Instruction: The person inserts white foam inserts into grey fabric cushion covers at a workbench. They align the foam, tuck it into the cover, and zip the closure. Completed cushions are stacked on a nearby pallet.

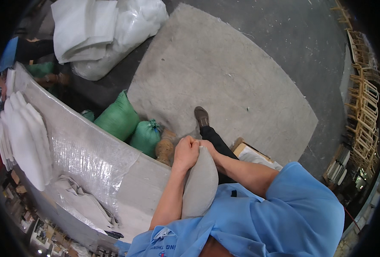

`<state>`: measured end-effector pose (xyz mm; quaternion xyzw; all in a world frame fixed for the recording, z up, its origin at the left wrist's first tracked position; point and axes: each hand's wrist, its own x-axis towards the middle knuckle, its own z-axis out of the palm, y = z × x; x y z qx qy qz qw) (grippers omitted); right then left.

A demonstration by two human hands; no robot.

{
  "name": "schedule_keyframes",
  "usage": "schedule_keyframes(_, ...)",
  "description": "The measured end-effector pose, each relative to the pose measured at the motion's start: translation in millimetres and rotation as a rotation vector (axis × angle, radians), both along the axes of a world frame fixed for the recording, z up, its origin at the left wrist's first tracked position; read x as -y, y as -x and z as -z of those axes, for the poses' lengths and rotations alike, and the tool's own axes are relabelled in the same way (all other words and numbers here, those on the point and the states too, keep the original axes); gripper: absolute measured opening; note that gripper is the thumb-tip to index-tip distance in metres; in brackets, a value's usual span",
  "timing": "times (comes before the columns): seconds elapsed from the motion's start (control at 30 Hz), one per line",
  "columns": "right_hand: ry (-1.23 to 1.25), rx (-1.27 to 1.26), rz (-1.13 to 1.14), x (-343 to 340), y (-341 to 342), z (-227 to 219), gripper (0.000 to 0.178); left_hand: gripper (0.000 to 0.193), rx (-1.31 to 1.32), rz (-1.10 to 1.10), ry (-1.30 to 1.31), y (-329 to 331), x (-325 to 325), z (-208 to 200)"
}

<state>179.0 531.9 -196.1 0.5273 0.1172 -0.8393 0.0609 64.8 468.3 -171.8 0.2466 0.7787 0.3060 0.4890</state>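
Note:
A light grey padded cushion (200, 184) stands against my body, its far end narrowing to a corner. My left hand (187, 152) is closed at that corner, fingers curled in a pinch on the fabric. Right beside it, my right hand (209, 147) grips the same end from the other side; its fingers are partly hidden behind the cushion. To the left is a long worktable (151, 177) covered partly by clear plastic film (91, 158). Folded grey fabric (80, 199) lies on it.
White padding sheets (25, 137) are stacked at the table's left. Green sacks (118, 116) stand beyond the table edge. White bagged padding (108, 36) sits at the far left, near another person's blue sleeve (8, 53). Grey carpet (224, 77) covers the floor; wooden frames (363, 103) line the right.

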Motion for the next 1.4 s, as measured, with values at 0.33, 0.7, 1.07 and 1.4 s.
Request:
schedule_keyframes(0.33,-0.047,-0.031,-0.127,28,-14,47,0.015,0.022,0.012,0.020,0.010,4,8,1)
schedule_keyframes(0.7,-0.219,0.038,-0.238,42,5,40,0.026,0.020,0.060,0.134,0.042,29,1,-23)
schedule_keyframes(1.07,-0.242,-0.017,0.046,29,-4,15,0.050,0.024,-0.148,0.059,-0.117,16,77,-84)
schedule_keyframes(1.4,-0.317,-0.383,0.047,-4,0,-97,0.033,0.042,0.111,-0.162,-0.119,-9,167,-93)
